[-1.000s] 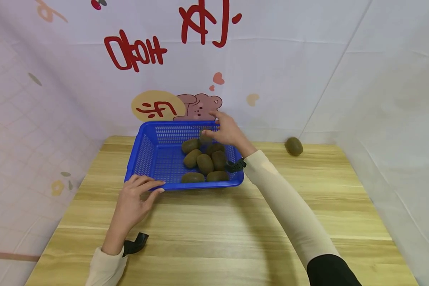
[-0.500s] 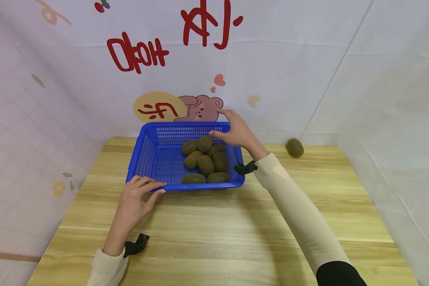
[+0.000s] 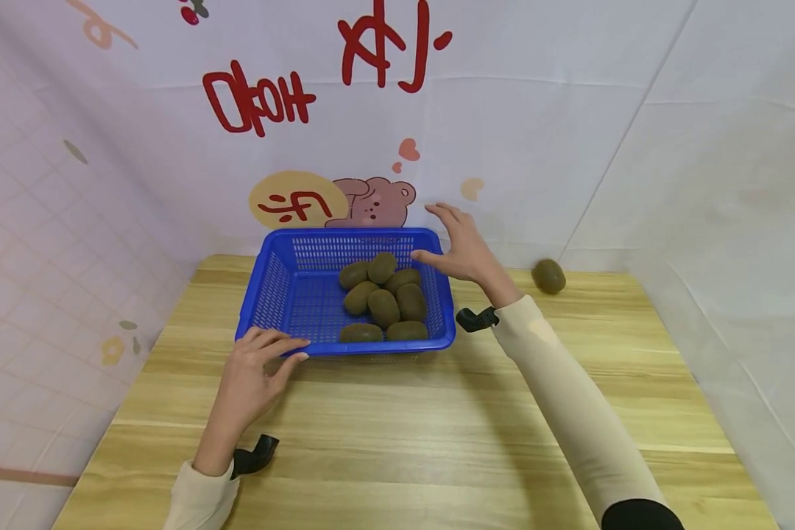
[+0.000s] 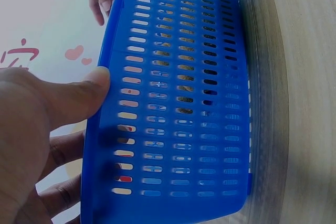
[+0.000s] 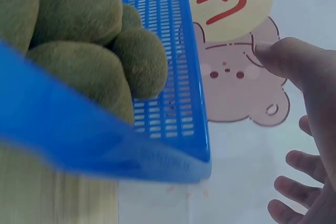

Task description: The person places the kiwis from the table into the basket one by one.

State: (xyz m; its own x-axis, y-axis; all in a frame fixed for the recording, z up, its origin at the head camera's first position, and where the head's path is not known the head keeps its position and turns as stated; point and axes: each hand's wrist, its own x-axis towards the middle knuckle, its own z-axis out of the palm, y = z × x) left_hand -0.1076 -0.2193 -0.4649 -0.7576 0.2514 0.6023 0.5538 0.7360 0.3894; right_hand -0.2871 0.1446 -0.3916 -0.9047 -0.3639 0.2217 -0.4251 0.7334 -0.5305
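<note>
A blue plastic basket [image 3: 285, 294] with slotted walls stands on the table, several brown kiwis [image 3: 384, 308] gathered in its right half. My left hand [image 3: 248, 368] holds the front-left rim; in the left wrist view the thumb [image 4: 97, 77] lies along the outer side and the other fingers reach behind the rim. Beyond the basket's right back corner, my right hand [image 3: 460, 246] is in the air with fingers apart and nothing in it. The right wrist view shows its spread fingers beside the basket's blue rim [image 5: 197, 77]. Slots in the wall partly hide the kiwis from the left wrist camera.
A single kiwi [image 3: 548, 276] lies at the back right of the wooden table [image 3: 397, 434], close to the wall. White printed cloth [image 3: 517, 132] with red characters and a pink bear rises behind the basket and continues along both sides.
My right hand has drawn back to the right, from over the rear kiwi to outside the basket's right back corner. That kiwi now shows fully. The left hand stays on the rim.
</note>
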